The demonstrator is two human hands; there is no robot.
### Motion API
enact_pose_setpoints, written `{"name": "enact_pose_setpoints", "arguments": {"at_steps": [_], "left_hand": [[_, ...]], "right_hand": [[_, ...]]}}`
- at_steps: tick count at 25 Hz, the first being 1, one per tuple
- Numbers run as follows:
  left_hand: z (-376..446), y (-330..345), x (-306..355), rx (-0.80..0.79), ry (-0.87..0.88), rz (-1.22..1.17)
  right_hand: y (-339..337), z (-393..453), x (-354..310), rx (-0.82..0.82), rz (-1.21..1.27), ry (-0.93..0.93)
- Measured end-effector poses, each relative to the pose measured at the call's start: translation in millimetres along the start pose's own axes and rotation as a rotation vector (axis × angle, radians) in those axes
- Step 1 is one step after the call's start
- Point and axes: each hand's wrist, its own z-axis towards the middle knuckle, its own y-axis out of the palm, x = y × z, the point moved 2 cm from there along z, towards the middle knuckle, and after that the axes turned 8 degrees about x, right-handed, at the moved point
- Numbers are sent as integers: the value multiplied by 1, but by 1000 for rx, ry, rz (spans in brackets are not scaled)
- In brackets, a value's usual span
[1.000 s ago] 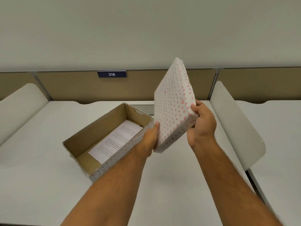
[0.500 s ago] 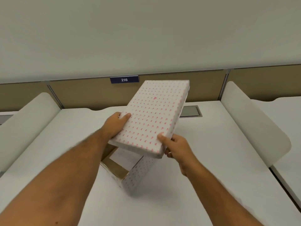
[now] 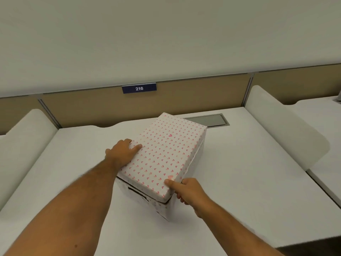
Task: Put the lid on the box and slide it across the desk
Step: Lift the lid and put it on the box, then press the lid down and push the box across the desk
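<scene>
The white lid with small pink hearts lies flat on top of the matching box, which stands at an angle on the white desk. The box's inside is hidden. A narrow dark gap shows under the lid at the near corner. My left hand grips the lid's left long edge, fingers on top. My right hand holds the lid's near right corner, thumb on top and fingers along the side.
White curved dividers stand on the left and right of the desk. A tan back panel carries a blue "216" sign. A grey cable hatch lies in the desk just behind the box.
The lid, held upright one second ago and tilted above the open box half a second ago, has come down flat onto the box. Both hands still hold it.
</scene>
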Motion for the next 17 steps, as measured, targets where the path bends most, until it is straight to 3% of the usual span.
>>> {"name": "enact_pose_setpoints", "arguments": {"at_steps": [6, 17], "left_hand": [[5, 9, -4, -133, 6, -213], [10, 20, -18, -274, -48, -186]], "right_hand": [[3, 2, 5, 46, -79, 24], [2, 4, 2, 20, -117, 60]]}}
